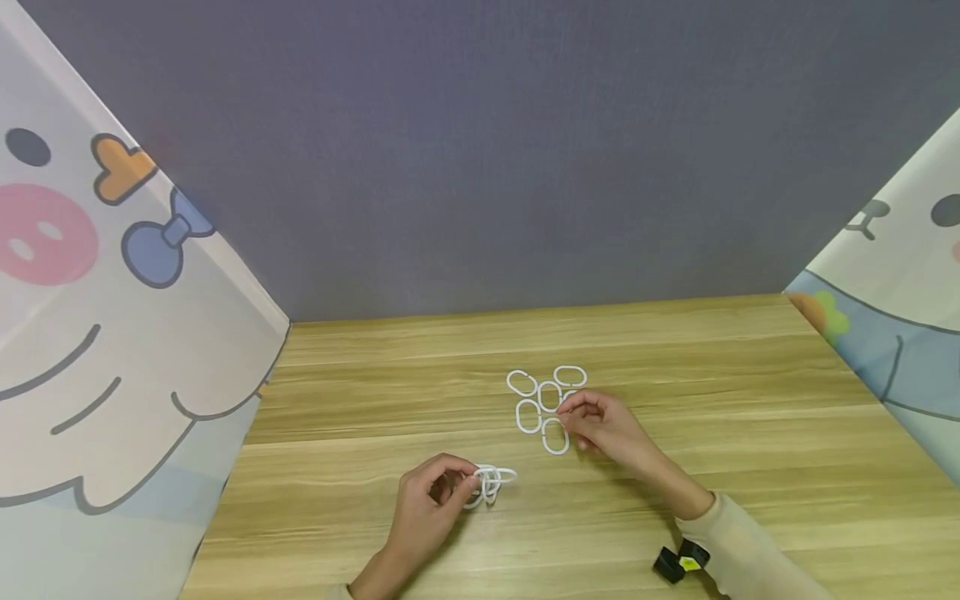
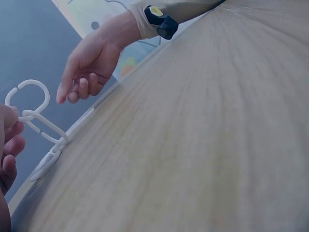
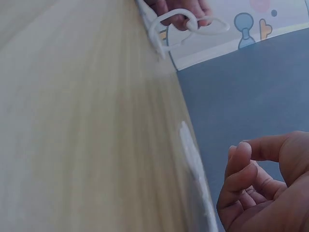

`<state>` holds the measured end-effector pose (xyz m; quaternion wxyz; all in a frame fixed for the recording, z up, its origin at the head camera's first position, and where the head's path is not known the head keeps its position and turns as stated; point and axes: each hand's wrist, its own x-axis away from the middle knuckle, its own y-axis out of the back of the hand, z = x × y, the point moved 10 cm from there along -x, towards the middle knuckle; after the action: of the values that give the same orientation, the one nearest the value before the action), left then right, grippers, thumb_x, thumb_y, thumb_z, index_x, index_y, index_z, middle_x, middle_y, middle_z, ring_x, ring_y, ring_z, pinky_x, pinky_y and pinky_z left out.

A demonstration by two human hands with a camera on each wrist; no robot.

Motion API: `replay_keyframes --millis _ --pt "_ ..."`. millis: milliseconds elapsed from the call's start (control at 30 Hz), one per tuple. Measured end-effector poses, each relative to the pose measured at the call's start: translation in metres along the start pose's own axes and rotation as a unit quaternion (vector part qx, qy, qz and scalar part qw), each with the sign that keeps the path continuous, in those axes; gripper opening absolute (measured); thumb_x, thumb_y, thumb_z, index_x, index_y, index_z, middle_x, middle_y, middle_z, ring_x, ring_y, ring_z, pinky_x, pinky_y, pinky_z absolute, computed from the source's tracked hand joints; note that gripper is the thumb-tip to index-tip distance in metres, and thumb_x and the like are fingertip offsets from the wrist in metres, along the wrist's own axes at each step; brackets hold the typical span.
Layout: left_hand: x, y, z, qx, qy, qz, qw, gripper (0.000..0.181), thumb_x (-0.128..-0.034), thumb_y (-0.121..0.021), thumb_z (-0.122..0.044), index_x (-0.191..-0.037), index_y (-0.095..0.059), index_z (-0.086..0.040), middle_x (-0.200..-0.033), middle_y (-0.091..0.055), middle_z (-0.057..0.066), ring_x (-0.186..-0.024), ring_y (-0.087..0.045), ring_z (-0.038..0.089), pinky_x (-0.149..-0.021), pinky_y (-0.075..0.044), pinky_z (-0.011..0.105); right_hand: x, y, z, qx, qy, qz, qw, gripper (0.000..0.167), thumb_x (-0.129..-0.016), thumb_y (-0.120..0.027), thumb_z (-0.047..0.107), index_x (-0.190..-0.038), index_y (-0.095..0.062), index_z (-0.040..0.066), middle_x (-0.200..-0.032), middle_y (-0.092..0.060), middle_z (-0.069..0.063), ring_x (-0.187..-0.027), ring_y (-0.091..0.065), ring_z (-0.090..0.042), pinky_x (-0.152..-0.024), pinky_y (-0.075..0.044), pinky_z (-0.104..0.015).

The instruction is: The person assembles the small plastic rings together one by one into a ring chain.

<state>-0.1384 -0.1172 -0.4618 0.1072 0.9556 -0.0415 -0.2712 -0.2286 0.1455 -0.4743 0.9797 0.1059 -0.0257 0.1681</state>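
Observation:
In the head view my left hand (image 1: 429,508) pinches a linked bunch of white plastic chain links (image 1: 489,483) between thumb and forefinger. The left wrist view shows one link (image 2: 47,99) raised at the fingertips, with others hanging from it down to the tabletop. My right hand (image 1: 606,429) hovers by several loose white links (image 1: 517,418) lying flat, each an oval ring with a small gap. Its thumb and forefinger are close together, the other fingers loosely curled. No link shows in it in the right wrist view. The hand partly covers one loose link.
Everything lies on a wood-grain table (image 1: 337,483). A grey panel (image 1: 510,167) rises behind it, and cartoon-printed panels (image 1: 135,350) stand at both sides. A small black device (image 1: 678,562) is worn at the right sleeve.

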Motion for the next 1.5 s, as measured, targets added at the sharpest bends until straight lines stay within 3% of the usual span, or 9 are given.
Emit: replay_keyframes --millis 233,633,900,1100,1500 --pt "0.000 0.001 0.000 -0.003 0.001 -0.005 1.0000 0.022 -0.0924 -0.084 0.008 -0.103 -0.079 -0.012 -0.080 -0.071 0.003 -0.057 -0.048 0.005 -0.045 -0.041 0.019 -0.006 0.003 -0.011 0.027 0.008 -0.023 0.9993 0.015 -0.101 -0.076 0.000 -0.111 -0.072 -0.009 -0.083 -0.069 -0.010 -0.061 -0.058 -0.010 -0.056 -0.051 -0.021" --pt "0.000 0.001 -0.001 0.000 -0.005 -0.005 1.0000 0.023 -0.0912 -0.084 0.010 -0.102 -0.078 -0.009 -0.079 -0.071 0.003 -0.056 -0.047 0.007 -0.044 -0.040 0.019 -0.009 0.005 -0.011 0.097 0.027 -0.060 0.9931 0.012 -0.094 -0.085 0.001 -0.102 -0.078 0.000 -0.070 -0.065 -0.002 -0.052 -0.055 -0.009 -0.049 -0.045 -0.021" --pt "0.000 0.001 -0.001 -0.001 -0.005 -0.004 1.0000 0.023 -0.0927 -0.083 0.008 -0.103 -0.078 -0.012 -0.081 -0.071 0.003 -0.057 -0.047 0.005 -0.044 -0.040 0.019 -0.008 0.007 -0.003 0.184 0.079 -0.094 0.9752 0.014 -0.089 -0.090 0.001 -0.095 -0.080 0.008 -0.069 -0.058 0.008 -0.059 -0.049 -0.003 -0.057 -0.042 -0.022" --pt "0.000 0.001 -0.001 0.000 -0.006 -0.005 1.0000 0.023 -0.0924 -0.084 0.008 -0.103 -0.079 -0.012 -0.081 -0.071 0.003 -0.057 -0.048 0.004 -0.045 -0.040 0.019 -0.006 0.006 0.003 0.222 0.111 -0.090 0.9645 0.017 -0.087 -0.089 -0.003 -0.093 -0.081 0.011 -0.068 -0.059 0.010 -0.058 -0.048 0.000 -0.057 -0.042 -0.022" --pt "0.001 -0.001 0.001 0.006 -0.002 -0.003 1.0000 0.023 -0.0925 -0.083 0.009 -0.103 -0.078 -0.011 -0.081 -0.072 0.004 -0.057 -0.048 0.005 -0.045 -0.041 0.019 -0.005 0.004 0.002 0.240 0.115 -0.083 0.9604 0.018 -0.087 -0.089 -0.001 -0.090 -0.079 0.013 -0.068 -0.058 0.013 -0.059 -0.049 0.001 -0.056 -0.042 -0.021"
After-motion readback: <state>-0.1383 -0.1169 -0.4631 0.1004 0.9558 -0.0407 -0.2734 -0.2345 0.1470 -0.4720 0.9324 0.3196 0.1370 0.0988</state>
